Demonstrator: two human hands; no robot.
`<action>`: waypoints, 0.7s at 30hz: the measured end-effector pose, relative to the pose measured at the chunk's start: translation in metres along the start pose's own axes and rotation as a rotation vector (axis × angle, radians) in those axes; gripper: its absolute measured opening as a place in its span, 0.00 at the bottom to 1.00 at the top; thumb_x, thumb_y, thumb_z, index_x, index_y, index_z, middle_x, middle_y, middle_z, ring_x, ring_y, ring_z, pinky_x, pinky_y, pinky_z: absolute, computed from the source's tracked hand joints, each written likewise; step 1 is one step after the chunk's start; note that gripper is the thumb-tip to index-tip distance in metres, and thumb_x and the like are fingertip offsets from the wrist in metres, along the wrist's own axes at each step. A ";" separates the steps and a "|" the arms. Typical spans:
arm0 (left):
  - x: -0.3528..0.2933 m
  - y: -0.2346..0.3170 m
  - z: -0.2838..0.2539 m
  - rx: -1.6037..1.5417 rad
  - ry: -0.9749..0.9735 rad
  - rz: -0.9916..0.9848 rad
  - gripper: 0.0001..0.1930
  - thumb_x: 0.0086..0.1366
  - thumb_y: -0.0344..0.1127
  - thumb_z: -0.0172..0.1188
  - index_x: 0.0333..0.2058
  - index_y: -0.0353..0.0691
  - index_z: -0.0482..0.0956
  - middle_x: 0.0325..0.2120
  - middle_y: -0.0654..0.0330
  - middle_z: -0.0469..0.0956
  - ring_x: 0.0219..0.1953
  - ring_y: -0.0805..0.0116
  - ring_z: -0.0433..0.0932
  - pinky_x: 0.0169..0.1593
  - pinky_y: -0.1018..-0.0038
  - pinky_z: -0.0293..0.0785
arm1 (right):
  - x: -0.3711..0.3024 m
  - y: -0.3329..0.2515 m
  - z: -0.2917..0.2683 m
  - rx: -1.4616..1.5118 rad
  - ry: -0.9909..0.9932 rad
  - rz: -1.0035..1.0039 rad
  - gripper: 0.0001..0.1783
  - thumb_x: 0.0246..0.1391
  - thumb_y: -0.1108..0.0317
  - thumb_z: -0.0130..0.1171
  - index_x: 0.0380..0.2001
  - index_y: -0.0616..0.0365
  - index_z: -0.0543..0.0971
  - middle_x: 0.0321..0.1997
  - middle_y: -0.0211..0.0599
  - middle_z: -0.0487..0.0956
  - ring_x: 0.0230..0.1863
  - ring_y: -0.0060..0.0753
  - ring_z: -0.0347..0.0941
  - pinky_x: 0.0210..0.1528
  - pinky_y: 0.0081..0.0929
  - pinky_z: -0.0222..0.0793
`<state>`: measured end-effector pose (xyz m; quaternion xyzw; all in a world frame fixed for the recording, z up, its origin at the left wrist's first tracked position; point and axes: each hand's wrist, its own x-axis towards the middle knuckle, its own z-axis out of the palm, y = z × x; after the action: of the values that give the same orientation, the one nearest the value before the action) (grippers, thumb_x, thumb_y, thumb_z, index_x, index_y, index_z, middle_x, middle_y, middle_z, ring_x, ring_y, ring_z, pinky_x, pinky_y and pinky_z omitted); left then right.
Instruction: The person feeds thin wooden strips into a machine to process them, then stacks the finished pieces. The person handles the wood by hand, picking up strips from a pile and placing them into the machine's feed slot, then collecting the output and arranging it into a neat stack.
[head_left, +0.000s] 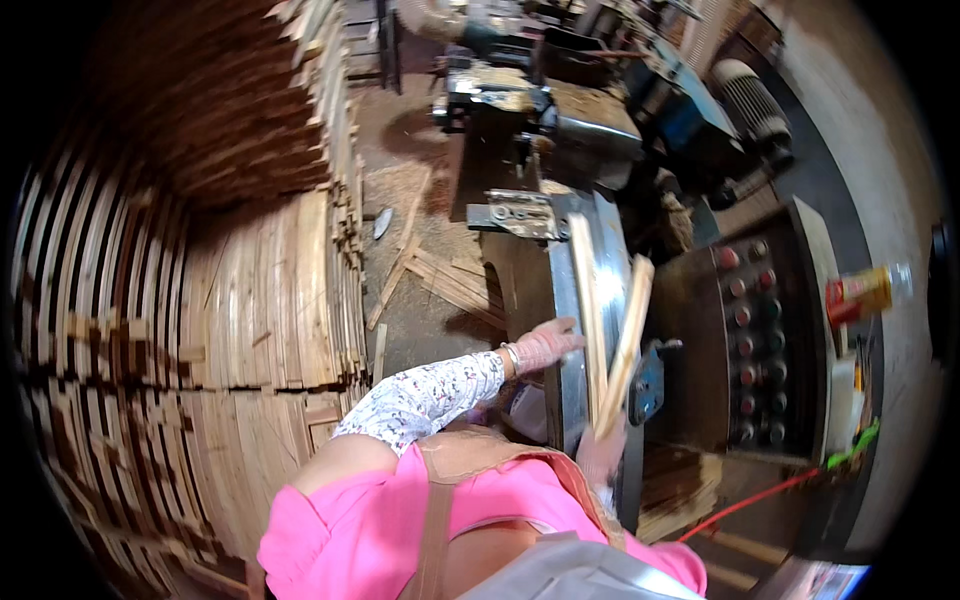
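"On the bench, what is handled?"

"Two wooden strips; their near ends are held in the right hand's grip, the left hand loosely spread beside them."

"What is done?"

"Boards are stacked leftward; the strips are not yet released. Whether they are already machined cannot be told."

My sleeve is white, scattered with small dark marks; my shirt is bright pink and my apron tan. The two wood strips over the desk are pale yellow-tan, and the desk itself is silvery grey. A blue metal piece sits by its right edge. Past that edge I see red and dark buttons in rows and an orange-red hose.
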<state>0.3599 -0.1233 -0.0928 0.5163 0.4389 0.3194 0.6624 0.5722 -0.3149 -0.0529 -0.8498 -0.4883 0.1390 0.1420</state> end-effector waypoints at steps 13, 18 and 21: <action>-0.224 -0.095 -0.108 0.199 0.653 -0.283 0.33 0.71 0.51 0.61 0.66 0.33 0.76 0.61 0.43 0.80 0.64 0.48 0.79 0.68 0.62 0.73 | 0.038 0.003 0.031 0.151 0.255 -0.096 0.35 0.68 0.56 0.63 0.71 0.66 0.71 0.61 0.63 0.82 0.61 0.67 0.79 0.63 0.49 0.77; -0.288 -0.099 -0.122 0.229 0.874 -0.446 0.32 0.68 0.49 0.60 0.64 0.32 0.77 0.47 0.48 0.85 0.49 0.62 0.83 0.50 0.68 0.81 | 0.027 -0.005 0.028 0.283 0.141 -0.226 0.31 0.62 0.73 0.64 0.68 0.67 0.73 0.55 0.60 0.84 0.55 0.58 0.81 0.62 0.42 0.76; -0.294 -0.100 -0.121 0.082 0.786 -0.570 0.35 0.67 0.52 0.60 0.65 0.32 0.77 0.54 0.42 0.84 0.56 0.53 0.83 0.60 0.63 0.77 | 0.037 -0.023 0.039 0.194 0.282 -0.249 0.36 0.57 0.75 0.69 0.70 0.59 0.72 0.57 0.58 0.80 0.56 0.60 0.79 0.61 0.48 0.76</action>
<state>0.1264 -0.3582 -0.1248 0.2417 0.7919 0.2786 0.4867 0.5577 -0.2679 -0.0837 -0.7764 -0.5490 0.0462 0.3061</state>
